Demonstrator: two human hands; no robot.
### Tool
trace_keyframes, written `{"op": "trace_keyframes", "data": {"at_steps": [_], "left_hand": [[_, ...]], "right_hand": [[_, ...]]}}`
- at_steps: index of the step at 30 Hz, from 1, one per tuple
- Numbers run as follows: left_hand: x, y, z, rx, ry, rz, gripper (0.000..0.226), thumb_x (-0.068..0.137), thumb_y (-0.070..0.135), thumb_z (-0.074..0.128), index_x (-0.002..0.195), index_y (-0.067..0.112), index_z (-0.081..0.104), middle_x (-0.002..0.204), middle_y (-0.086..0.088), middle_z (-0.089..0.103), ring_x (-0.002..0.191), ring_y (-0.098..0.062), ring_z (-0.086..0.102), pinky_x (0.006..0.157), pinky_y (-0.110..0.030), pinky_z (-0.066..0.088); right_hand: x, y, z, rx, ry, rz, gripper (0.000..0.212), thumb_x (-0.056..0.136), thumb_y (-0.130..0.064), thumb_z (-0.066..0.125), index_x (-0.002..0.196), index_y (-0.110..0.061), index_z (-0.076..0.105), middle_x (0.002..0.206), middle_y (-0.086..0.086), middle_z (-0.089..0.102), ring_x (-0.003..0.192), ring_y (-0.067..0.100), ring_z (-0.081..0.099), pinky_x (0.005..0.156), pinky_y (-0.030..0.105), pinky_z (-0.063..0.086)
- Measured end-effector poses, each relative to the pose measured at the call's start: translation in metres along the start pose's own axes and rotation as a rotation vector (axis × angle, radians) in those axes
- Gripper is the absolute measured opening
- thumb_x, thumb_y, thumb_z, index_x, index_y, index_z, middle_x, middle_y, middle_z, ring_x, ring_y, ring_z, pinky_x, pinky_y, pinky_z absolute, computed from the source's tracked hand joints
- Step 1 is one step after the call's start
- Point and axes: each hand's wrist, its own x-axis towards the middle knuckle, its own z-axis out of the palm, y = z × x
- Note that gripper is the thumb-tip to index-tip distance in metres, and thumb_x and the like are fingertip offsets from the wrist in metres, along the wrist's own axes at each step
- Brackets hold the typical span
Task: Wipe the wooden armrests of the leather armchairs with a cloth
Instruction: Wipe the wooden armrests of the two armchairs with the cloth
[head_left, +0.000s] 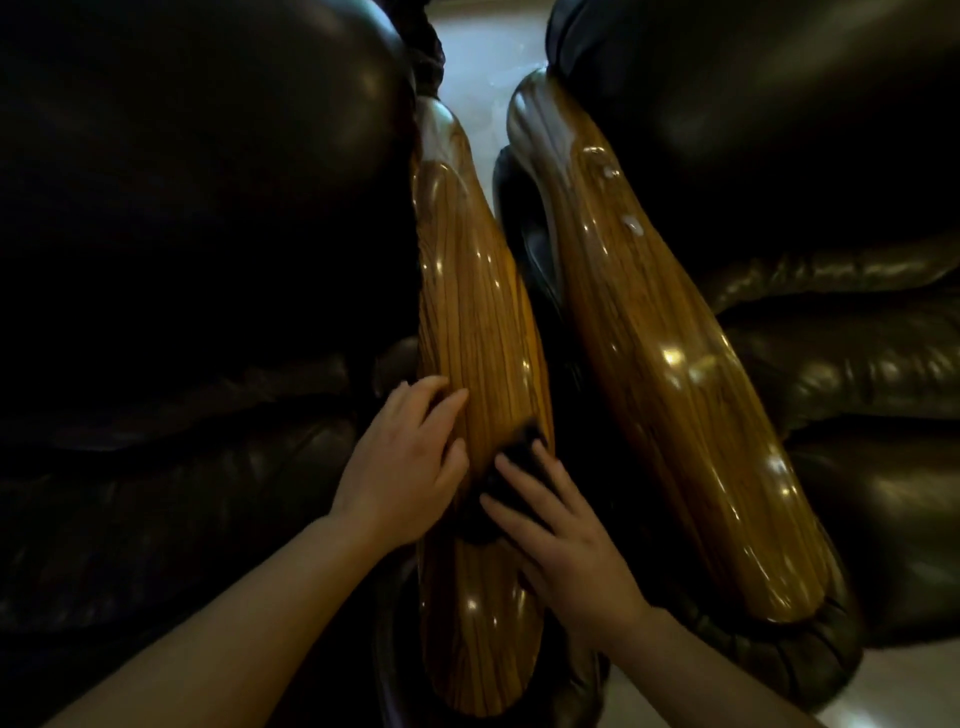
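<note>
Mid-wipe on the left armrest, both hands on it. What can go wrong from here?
1. The dark cloth is bunched small under the right hand, so bare fingers may smear the glossy left armrest.
2. The right armrest shows pale spots near its far end; they could get missed.

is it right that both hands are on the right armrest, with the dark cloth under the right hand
Not quite: the head view shows both hands on the left armrest, not the right armrest, which nothing touches. The rest holds: the dark cloth lies under the right hand, with the left hand resting beside it.
</note>
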Motion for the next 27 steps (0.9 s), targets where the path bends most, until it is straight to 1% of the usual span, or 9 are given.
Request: {"op": "trace_keyframes", "data": {"at_steps": [3,6,8,11,15,18,20,23,27], "left_hand": [[0.023,0.012,0.004,0.074,0.026,0.001,0.057,0.096,0.044,0.033,0.147,0.018,0.039,0.156,-0.004,0.028,0.145,-0.021,0.024,0.116,-0.043,0.031],[0.04,0.026,0.009,0.113,-0.002,-0.016,0.059,0.097,0.046,0.032,0.15,0.02,0.035,0.162,-0.005,0.021,0.15,-0.022,0.016,0.12,-0.044,0.023],[0.046,0.033,0.012,0.14,-0.003,0.016,0.06,0.097,0.047,0.032,0.151,0.021,0.033,0.163,-0.007,0.019,0.15,-0.023,0.013,0.121,-0.045,0.019],[0.06,0.035,0.013,0.15,0.01,0.034,0.061,0.098,0.051,0.032,0.153,0.023,0.029,0.164,-0.008,0.016,0.151,-0.023,0.008,0.12,-0.042,0.009],[0.086,0.026,0.017,0.192,0.018,0.021,0.065,0.098,0.056,0.031,0.156,0.029,0.017,0.166,-0.005,0.003,0.151,-0.018,-0.006,0.119,-0.04,-0.001],[0.108,0.021,0.02,0.194,0.043,-0.009,0.066,0.098,0.057,0.033,0.155,0.034,0.011,0.166,-0.002,-0.002,0.15,-0.017,-0.01,0.119,-0.042,-0.003],[0.124,0.018,0.022,0.187,0.057,-0.057,0.067,0.097,0.059,0.034,0.155,0.039,0.006,0.166,0.001,-0.005,0.15,-0.017,-0.012,0.119,-0.043,-0.005],[0.156,0.021,0.021,0.134,0.077,-0.163,0.069,0.095,0.063,0.033,0.154,0.04,0.003,0.166,0.001,-0.007,0.15,-0.016,-0.014,0.12,-0.045,-0.008],[0.178,0.032,0.027,0.164,0.148,-0.277,0.07,0.095,0.063,0.032,0.155,0.034,0.01,0.167,-0.004,-0.005,0.151,-0.02,-0.01,0.121,-0.047,-0.007]], "right_hand": [[0.045,-0.003,-0.013,0.112,0.159,0.281,0.051,0.096,-0.019,0.058,0.145,-0.026,0.047,0.162,-0.003,0.027,0.151,0.028,0.016,0.119,0.048,0.025],[0.061,0.0,-0.037,0.179,0.216,0.415,0.039,0.097,-0.017,0.057,0.137,-0.017,0.057,0.149,0.004,0.047,0.137,0.023,0.041,0.113,0.039,0.037],[0.044,0.002,-0.056,0.312,0.221,0.478,0.035,0.098,-0.019,0.056,0.132,-0.017,0.061,0.14,-0.001,0.054,0.129,0.012,0.049,0.107,0.034,0.042],[-0.005,0.014,-0.087,0.478,0.286,0.588,0.031,0.099,-0.026,0.054,0.129,-0.026,0.063,0.135,-0.015,0.056,0.125,-0.002,0.049,0.105,0.027,0.042],[-0.034,0.064,-0.118,0.221,0.457,0.659,0.035,0.1,-0.034,0.047,0.132,-0.023,0.06,0.146,-0.008,0.048,0.135,0.009,0.043,0.111,0.029,0.033],[-0.016,0.091,-0.115,0.011,0.235,0.608,0.044,0.098,-0.032,0.048,0.14,-0.022,0.053,0.157,0.001,0.036,0.148,0.025,0.025,0.12,0.044,0.019],[0.002,0.105,-0.111,-0.124,0.132,0.543,0.048,0.1,-0.041,0.041,0.146,-0.027,0.044,0.16,-0.002,0.029,0.152,0.024,0.013,0.122,0.048,0.009],[0.044,0.129,-0.119,-0.198,0.103,0.54,0.054,0.101,-0.052,0.026,0.15,-0.034,0.035,0.163,-0.003,0.022,0.152,0.023,0.008,0.122,0.05,0.007],[0.086,0.139,-0.122,-0.225,0.124,0.604,0.052,0.101,-0.048,0.029,0.151,-0.033,0.033,0.164,0.0,0.02,0.152,0.026,0.009,0.122,0.049,0.009]]}}
